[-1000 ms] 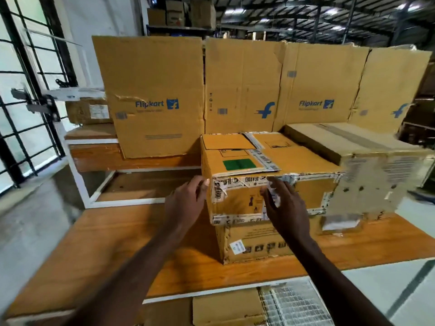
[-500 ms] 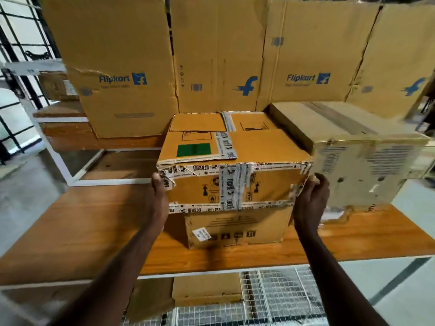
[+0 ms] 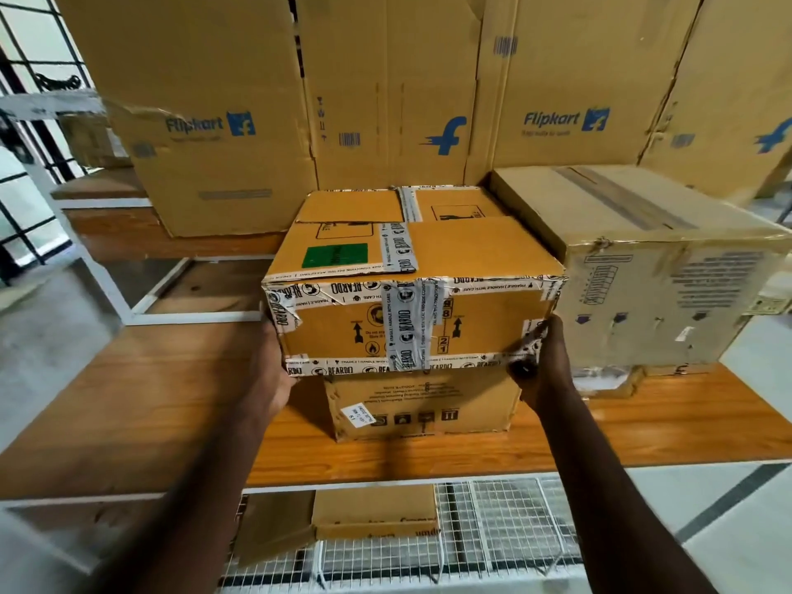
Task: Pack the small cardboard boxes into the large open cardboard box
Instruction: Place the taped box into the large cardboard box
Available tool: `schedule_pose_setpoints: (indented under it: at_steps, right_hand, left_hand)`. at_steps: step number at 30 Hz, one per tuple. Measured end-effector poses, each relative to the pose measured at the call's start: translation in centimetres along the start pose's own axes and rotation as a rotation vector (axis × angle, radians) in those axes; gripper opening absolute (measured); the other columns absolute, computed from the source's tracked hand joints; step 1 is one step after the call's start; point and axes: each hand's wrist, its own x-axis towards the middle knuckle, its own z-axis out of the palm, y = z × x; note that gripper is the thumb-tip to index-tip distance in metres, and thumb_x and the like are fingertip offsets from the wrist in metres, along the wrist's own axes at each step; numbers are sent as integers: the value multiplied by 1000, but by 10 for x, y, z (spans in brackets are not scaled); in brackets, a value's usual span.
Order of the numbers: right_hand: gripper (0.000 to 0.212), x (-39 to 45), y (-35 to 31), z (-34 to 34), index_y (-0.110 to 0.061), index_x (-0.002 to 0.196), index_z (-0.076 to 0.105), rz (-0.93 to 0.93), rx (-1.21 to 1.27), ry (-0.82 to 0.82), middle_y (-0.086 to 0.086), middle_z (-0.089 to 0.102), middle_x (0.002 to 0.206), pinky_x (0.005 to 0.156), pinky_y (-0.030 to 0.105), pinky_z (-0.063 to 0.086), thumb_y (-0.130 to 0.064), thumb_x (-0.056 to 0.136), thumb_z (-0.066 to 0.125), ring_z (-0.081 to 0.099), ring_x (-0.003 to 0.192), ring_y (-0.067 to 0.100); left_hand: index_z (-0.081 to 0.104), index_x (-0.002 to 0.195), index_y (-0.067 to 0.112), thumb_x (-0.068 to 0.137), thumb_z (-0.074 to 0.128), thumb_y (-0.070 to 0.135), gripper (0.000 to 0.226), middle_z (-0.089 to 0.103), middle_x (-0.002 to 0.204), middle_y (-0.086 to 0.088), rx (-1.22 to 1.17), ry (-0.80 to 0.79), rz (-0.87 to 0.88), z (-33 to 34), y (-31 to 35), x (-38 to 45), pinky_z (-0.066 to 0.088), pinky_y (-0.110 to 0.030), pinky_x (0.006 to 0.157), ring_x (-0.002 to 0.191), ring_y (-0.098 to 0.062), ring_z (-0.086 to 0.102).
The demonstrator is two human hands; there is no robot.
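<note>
A brown cardboard box (image 3: 463, 250) sealed with printed white tape and bearing a green sticker sits on top of a smaller brown box (image 3: 428, 405) on the wooden table (image 3: 128, 400). My left hand (image 3: 270, 370) grips its lower left corner; the fingers are hidden behind the box's side. My right hand (image 3: 546, 366) grips the lower right corner, thumb on the taped front edge. Tall flaps of the large Flipkart box (image 3: 385, 100) stand upright right behind the stack.
A pale, worn cardboard box (image 3: 668, 293) stands close against the taped box's right side. A white-framed lower shelf (image 3: 180, 310) lies to the left rear. Under the table's front edge are a wire mesh rack (image 3: 493, 529) and a flat cardboard piece (image 3: 373, 508). A barred window (image 3: 25, 122) is far left.
Both hands moved from the taped box's front face out to its sides, then down to its lower corners. The view has come closer to the stack and tilted down.
</note>
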Motion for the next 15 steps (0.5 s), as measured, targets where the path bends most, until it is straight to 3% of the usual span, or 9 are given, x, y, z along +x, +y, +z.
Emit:
schedule_pose_setpoints:
  at_steps: [3, 5, 8, 11, 15]
  right_hand:
    - [86, 3, 1, -6, -22, 138, 66, 127, 79, -78, 17, 72, 133, 97, 44, 57, -85, 81, 63, 68, 121, 34]
    - [91, 4, 3, -9, -20, 138, 64, 196, 81, -126, 19, 67, 132, 106, 57, 52, -87, 75, 64, 64, 125, 37]
    - [90, 1, 4, -10, -19, 142, 63, 250, 158, -171, 25, 62, 138, 115, 70, 42, -83, 78, 68, 58, 130, 47]
    - [79, 2, 0, -8, -21, 141, 71, 242, 197, -266, 23, 69, 140, 106, 63, 53, -79, 87, 63, 61, 130, 49]
    - [52, 7, -5, -2, -18, 128, 76, 242, 173, -228, 16, 74, 135, 83, 53, 65, -57, 97, 62, 71, 114, 40]
  left_hand:
    - [71, 129, 28, 98, 56, 70, 54, 79, 123, -8, -59, 46, -19, -7, 2, 2, 53, -61, 106, 120, -36, 71]
    - [71, 127, 27, 101, 56, 64, 47, 78, 123, -11, -81, 55, -41, -13, -1, 5, 55, -57, 103, 119, -37, 71]
    - [69, 133, 27, 92, 63, 70, 60, 77, 126, -12, -108, 37, -115, -23, -2, 12, 55, -56, 102, 121, -39, 69]
    - [67, 137, 24, 92, 65, 67, 62, 76, 128, -16, -181, 16, -175, -34, -4, 19, 52, -61, 105, 121, -42, 68]
    - [63, 141, 21, 102, 57, 59, 54, 75, 131, -17, -235, -54, -239, -47, -7, 23, 54, -59, 106, 125, -42, 69]
